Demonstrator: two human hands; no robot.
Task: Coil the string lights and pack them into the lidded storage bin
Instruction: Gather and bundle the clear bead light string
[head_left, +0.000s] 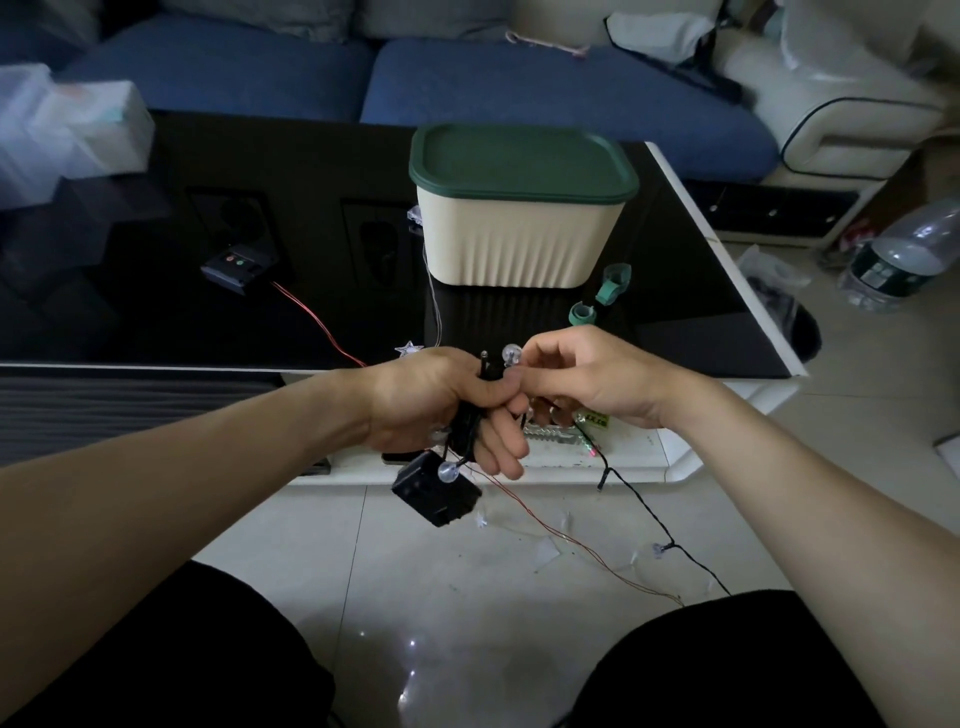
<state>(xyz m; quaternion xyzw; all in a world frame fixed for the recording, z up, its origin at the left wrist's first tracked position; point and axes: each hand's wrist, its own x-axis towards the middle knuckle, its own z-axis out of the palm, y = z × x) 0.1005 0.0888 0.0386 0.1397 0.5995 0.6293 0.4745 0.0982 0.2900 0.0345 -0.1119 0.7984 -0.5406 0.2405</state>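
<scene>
With the left hand (441, 400) gripping the coiled black string lights (465, 431) and the right hand (576, 379) pinching a bulb above the worktop (322, 218), the floor-trailing cord (670, 540) risked snagging.

A low bench (322, 218) with a glossy black top and white edge stands on a floor of pale glossy tiles (457, 597) that reflect small points of light. Behind the bench runs a sofa with blue seat cushions (545, 88), adjoined at right by a cream upholstered section with dark piping (841, 119). Lighting is dim.
</scene>
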